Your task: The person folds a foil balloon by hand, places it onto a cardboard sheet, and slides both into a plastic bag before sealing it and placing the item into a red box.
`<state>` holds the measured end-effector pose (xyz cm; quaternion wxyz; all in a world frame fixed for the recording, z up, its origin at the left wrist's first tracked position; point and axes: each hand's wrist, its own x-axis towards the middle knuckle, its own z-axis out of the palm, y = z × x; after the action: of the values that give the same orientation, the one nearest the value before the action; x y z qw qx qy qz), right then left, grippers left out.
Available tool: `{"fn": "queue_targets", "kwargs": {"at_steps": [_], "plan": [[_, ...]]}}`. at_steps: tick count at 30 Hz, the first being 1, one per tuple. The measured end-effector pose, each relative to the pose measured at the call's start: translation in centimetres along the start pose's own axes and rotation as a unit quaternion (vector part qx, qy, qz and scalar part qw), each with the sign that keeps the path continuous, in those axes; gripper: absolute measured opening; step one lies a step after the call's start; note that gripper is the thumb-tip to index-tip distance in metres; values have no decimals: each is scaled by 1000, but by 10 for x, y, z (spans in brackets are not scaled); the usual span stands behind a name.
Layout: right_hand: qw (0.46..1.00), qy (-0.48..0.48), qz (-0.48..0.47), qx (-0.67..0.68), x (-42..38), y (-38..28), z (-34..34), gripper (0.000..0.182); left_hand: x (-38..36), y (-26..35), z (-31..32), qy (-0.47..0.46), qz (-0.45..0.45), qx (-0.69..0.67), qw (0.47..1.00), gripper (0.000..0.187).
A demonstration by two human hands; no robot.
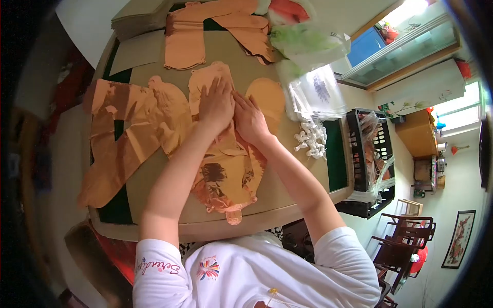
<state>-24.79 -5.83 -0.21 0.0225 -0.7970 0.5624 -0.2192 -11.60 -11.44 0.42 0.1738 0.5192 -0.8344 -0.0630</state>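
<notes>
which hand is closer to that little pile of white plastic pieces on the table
Right. The right hand lies flat on the rose-gold foil balloon, on the side facing the pile of white pieces, with bare table between them. The left hand presses the balloon on the far side of the right hand.

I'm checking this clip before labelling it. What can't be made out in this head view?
- Foil balloon: the part under the left hand and right hand is hidden.
- Small white pieces: too small to identify.
- Black crate: contents blurred by clear plastic.
- Top foil stack: partly cut off by the edge.
</notes>
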Motion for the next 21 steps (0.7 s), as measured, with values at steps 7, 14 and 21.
{"fn": "queue_targets", "kwargs": {"at_steps": [7, 14, 21], "plan": [[999, -13, 34, 40, 5, 13, 0, 39, -39, 2, 2, -1, -21, -7, 1000, 49], [957, -103, 241, -125, 30, 80, -59, 49, -37, 3, 0, -54, -25, 17, 998, 54], [964, -74, 237, -93, 49, 105, -29, 39, -37, 4, -7, -75, -37, 12, 996, 56]]}}
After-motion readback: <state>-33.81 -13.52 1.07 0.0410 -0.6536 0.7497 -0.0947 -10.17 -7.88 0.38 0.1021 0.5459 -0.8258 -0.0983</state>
